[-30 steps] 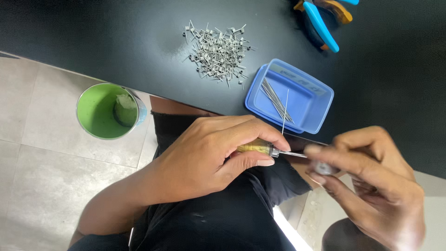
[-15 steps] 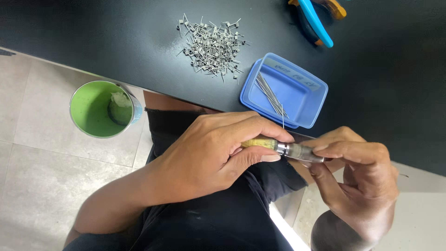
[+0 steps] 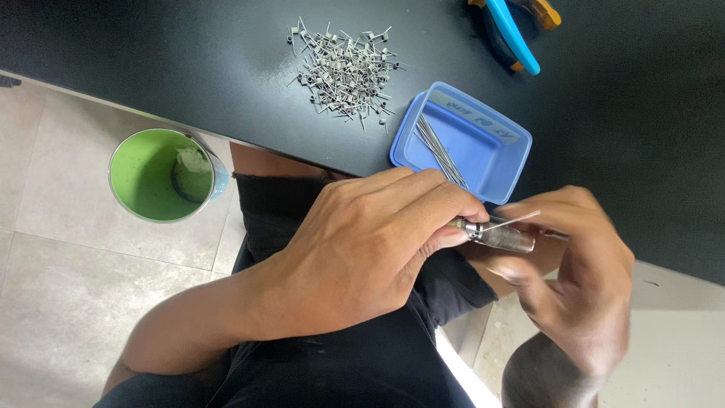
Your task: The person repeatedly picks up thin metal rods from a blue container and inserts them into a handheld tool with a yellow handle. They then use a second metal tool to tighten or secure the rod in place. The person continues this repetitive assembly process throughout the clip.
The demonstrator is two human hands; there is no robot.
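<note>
A slim metal-tipped winding tool [image 3: 491, 233] is gripped below the blue plastic tray [image 3: 507, 168] by the left hand [image 3: 362, 249], fingers closed; a thin wire [image 3: 513, 221] is pinched by the right hand [image 3: 581, 279]. Above-left of the tray, a pile of finished wire coils [image 3: 343, 72] suggests work well advanced; straight wires [image 3: 438, 151] remain. The black surface [image 3: 151, 53] offers open room leftward.

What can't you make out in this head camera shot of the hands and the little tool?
- Small metal tool, head view: its handle is buried inside the left hand.
- Right hand: motion blur hides its grip on the thin wire.
- Blue-handled pliers: cut off by the top edge.
- Pile of small metal pieces: too small to identify.
</note>
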